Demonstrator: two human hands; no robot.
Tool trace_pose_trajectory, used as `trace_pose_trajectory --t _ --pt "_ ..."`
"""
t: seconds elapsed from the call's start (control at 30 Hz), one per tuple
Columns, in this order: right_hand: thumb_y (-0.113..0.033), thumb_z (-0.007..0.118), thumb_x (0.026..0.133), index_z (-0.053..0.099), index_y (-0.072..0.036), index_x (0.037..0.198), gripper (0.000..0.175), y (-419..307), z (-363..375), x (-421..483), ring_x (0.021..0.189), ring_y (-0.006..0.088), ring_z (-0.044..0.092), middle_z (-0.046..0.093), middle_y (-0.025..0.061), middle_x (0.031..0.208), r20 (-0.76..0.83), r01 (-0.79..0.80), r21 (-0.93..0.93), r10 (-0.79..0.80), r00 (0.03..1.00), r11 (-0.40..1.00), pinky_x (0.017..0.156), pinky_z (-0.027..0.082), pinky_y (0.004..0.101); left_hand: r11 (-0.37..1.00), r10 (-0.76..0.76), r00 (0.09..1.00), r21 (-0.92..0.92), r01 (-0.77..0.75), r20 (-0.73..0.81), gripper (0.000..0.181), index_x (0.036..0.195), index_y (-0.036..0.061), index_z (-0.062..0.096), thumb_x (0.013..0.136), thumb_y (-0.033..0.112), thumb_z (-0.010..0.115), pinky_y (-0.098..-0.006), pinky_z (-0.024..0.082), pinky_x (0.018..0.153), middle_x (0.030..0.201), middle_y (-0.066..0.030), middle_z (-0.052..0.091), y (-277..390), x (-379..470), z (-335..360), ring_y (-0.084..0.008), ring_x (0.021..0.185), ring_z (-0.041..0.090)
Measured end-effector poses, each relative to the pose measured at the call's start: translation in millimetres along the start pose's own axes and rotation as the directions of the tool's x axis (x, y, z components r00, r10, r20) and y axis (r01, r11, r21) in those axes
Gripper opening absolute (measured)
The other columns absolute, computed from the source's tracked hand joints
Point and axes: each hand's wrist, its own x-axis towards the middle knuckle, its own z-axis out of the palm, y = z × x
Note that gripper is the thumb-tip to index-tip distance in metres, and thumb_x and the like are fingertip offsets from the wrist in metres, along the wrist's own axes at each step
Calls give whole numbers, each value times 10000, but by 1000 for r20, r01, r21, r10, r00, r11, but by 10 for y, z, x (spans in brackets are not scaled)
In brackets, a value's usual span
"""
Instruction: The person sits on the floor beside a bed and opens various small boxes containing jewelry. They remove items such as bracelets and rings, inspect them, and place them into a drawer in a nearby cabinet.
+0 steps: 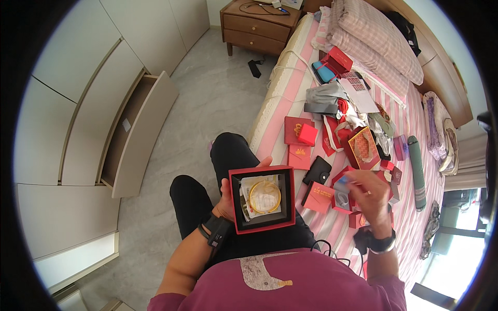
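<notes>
My left hand [226, 200] grips a red-rimmed square box [291, 202] with a black inside, held over my lap. In the box a gold-coloured bangle [252, 204] lies on folded papers, around a whitish packet [265, 197]. My right hand [371, 194] is over the bed at the right, slightly blurred. Its fingertips are at a small bluish thing [343, 179]; whether they hold it is unclear. Just below them stands an open red box [335, 202] with a silvery ring-shaped piece [342, 200] inside. Against this box leans a red lid [318, 197] with gold print.
On the striped bed [272, 112] lie a black wallet [317, 170], red jewellery boxes [298, 156], a patterned gift bag [363, 147], grey cloth pouches [325, 93] and a green roll [416, 171]. A wardrobe drawer [144, 140] stands pulled out at left. A nightstand [256, 33] is beyond.
</notes>
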Motion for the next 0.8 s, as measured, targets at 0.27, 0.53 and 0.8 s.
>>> trace_pose_trajectory --t 0.27,0.53,0.8 --pt "-94 677 762 661 -64 1091 331 -813 873 797 713 199 664 651 37 898 408 693 -48 -620 671 719 598 536 328 988 -29 980 146 58 -195 1308 1595 142 107 644 916 564 -480 293 1173 1579 -127 302 -11 -44 193 -294 1428 364" --pt "-126 645 771 642 -112 1059 289 -810 1210 691 695 169 665 617 16 848 498 735 -190 -581 644 651 562 520 294 990 -29 985 133 53 -173 1250 1593 127 107 702 906 509 -466 305 1167 1566 -133 319 -54 -53 135 -288 1424 369" --pt "36 702 733 723 -53 964 248 -814 1006 706 677 221 629 596 46 762 35 479 291 -510 860 828 650 541 308 993 20 996 114 -10 -88 1181 1593 143 122 749 867 520 -460 321 1162 1564 -125 342 1 -72 -4 -282 1415 389"
